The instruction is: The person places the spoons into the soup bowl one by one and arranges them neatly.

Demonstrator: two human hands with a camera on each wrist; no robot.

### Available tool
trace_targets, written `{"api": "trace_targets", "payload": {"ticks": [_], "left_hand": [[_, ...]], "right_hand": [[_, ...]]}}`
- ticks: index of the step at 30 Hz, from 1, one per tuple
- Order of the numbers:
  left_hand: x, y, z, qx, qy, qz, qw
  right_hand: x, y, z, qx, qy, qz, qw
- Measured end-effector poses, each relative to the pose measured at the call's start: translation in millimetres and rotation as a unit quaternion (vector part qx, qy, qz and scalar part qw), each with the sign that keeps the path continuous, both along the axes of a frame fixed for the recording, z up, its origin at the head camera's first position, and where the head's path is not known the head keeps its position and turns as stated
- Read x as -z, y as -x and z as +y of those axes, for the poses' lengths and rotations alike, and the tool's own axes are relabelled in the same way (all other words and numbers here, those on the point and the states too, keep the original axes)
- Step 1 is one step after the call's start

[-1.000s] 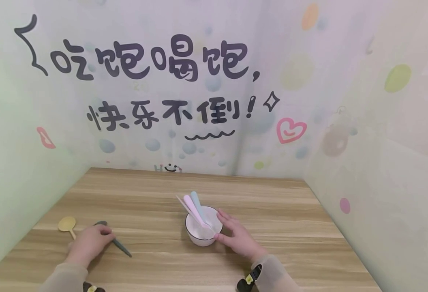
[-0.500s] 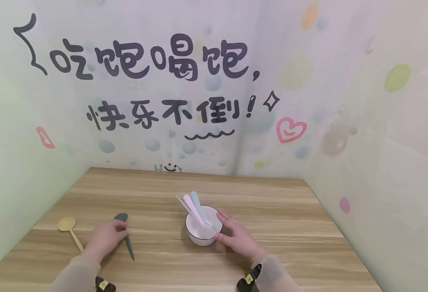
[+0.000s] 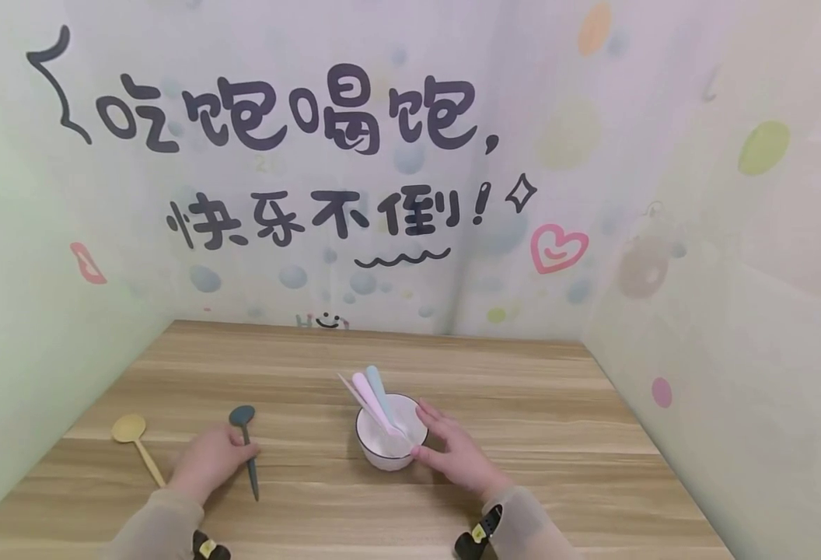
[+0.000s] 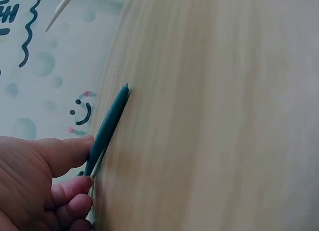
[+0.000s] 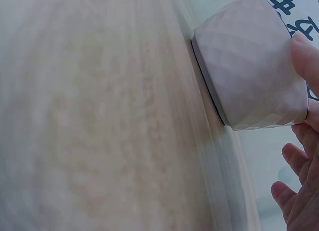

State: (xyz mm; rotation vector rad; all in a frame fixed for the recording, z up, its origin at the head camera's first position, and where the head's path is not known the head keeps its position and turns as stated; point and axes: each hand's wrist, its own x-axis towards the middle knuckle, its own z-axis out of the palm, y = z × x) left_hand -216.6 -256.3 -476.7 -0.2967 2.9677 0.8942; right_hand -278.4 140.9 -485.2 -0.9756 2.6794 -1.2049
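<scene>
My left hand (image 3: pixel 211 463) pinches the handle of a dark teal spoon (image 3: pixel 242 416) between thumb and fingers. The spoon is low at the table, its head pointing away from me; its handle (image 4: pixel 110 123) shows in the left wrist view. A white bowl (image 3: pixel 382 462) with a dark rim stands on the table, and my right hand (image 3: pixel 458 455) holds its right side, thumb near the front rim and fingers further back. A pink spoon (image 3: pixel 368 393), a light blue spoon (image 3: pixel 377 385) and a thin whitish utensil (image 3: pixel 354 393) lean in the bowl, their handles pointing to the back left.
A yellow spoon (image 3: pixel 129 428) lies on the wooden table (image 3: pixel 312 521) left of my left hand, its handle end near my wrist. Printed wall sheets (image 3: pixel 452 295) stand along the table's back, left and right sides.
The left hand has moved right with the teal spoon, which has turned from slanting to nearly straight away from me. The yellow spoon's handle is now uncovered. Right hand and bowl have stayed put.
</scene>
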Motion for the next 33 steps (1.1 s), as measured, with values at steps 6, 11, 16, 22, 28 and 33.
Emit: {"api": "trace_targets", "payload": {"ticks": [6, 11, 16, 22, 28, 33], "left_hand": [[1.5, 4.4, 8.5, 0.010, -0.012, 0.007, 0.9998], [3.2, 8.8, 11.9, 0.009, -0.005, 0.008, 0.9999], [5.6, 12.0, 13.6, 0.019, -0.009, 0.020, 0.9996], [10.0, 14.5, 13.4, 0.030, -0.021, 0.032, 0.9988], [11.6, 13.5, 12.2, 0.015, -0.043, 0.026, 0.9987], [11.4, 12.3, 11.4, 0.010, -0.055, 0.026, 0.9981]], "right_hand": [[0.5, 0.2, 1, -0.002, -0.004, 0.003, 1.0000], [-0.1, -0.3, 1, -0.002, -0.006, 0.004, 1.0000], [-1.6, -1.2, 1, -0.001, -0.004, 0.003, 1.0000], [-1.4, -1.7, 0, 0.001, -0.001, 0.003, 1.0000], [-2.6, -2.9, -1, 0.002, 0.004, 0.005, 1.0000], [-3.3, -3.4, -1, 0.003, 0.004, 0.002, 1.0000]]}}
